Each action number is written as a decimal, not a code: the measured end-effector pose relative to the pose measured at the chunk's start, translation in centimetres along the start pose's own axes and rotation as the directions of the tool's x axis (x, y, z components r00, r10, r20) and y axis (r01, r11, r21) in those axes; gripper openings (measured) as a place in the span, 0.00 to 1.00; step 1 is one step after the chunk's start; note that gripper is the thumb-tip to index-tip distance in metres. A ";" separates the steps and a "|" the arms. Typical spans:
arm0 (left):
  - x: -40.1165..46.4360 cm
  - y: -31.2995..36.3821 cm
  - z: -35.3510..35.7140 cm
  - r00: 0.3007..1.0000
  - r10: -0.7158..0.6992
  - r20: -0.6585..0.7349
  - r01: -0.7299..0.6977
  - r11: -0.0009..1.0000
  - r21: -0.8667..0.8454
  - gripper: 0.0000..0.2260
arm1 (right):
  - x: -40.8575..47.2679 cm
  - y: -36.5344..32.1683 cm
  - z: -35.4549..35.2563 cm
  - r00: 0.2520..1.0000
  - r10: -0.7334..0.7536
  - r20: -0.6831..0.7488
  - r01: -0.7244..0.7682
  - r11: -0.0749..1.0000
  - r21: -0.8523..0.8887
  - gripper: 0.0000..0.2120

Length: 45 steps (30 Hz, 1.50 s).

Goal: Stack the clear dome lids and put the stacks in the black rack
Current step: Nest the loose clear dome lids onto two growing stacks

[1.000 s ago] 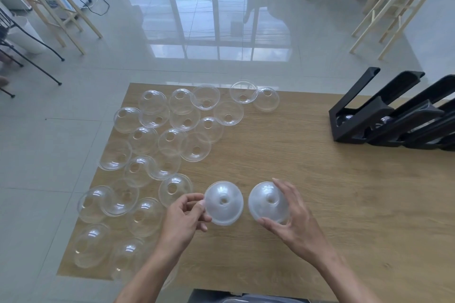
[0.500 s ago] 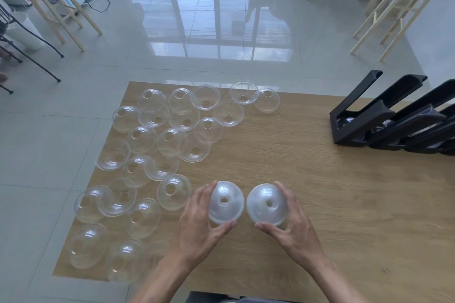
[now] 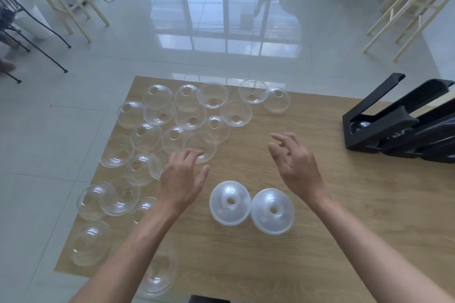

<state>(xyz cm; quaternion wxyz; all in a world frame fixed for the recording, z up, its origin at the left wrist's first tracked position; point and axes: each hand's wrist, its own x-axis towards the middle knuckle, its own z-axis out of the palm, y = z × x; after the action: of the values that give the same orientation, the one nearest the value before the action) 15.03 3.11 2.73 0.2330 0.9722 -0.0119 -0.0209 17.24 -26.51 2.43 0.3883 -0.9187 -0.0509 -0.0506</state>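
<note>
Letting go, both hands have lifted off the two cloudy-white stacks of clear dome lids (image 3: 251,206) — half a second ago they cupped them. The left hand (image 3: 181,177) and right hand (image 3: 296,165) hover spread and empty. Loose clear plastic dome lids (image 3: 172,125) wait at ten o'clock, the black slanted rack (image 3: 384,128) at two. More stacking seems next.

Worktop (image 3: 320,216): matt wood grain. Loose dome lids (image 3: 189,118), far-left corner: clear glossy plastic. Two stacks (image 3: 230,203), near edge: cloudier, milky. Rack (image 3: 384,125): matt black plastic. Floor (image 3: 73,130): glossy tile.
</note>
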 end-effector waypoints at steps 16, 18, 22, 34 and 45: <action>3.8 -1.1 2.2 0.997 0.070 0.039 -0.071 0.997 0.018 0.06 | 11.9 0.3 6.5 0.888 -0.319 0.331 0.447 0.768 -0.459 0.08; 3.1 -0.8 1.9 0.997 0.064 -0.030 -0.068 0.988 -0.141 0.04 | 11.0 0.4 5.8 0.893 -0.345 0.290 0.445 0.781 -0.438 0.05; 1.4 0.3 0.9 0.990 -0.046 -0.131 -0.011 0.913 -0.408 0.03 | 8.0 0.0 3.5 0.943 -0.295 0.154 0.329 0.894 -0.305 0.03; -6.0 0.3 -0.5 0.928 -0.295 0.229 0.314 0.283 -0.906 0.11 | -6.3 -0.3 -5.6 0.828 0.534 0.169 -0.502 0.573 0.648 0.07; -9.5 1.9 1.9 0.850 -0.352 0.391 0.497 0.292 -0.817 0.06 | -13.7 -0.1 -2.6 0.748 0.644 0.162 -0.637 0.626 0.450 0.06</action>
<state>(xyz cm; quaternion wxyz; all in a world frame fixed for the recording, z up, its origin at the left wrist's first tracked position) 5.39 0.90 2.25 0.6980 0.6562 0.2437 -0.1509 3.55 -29.08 2.49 0.5951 -0.7503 0.2708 0.0983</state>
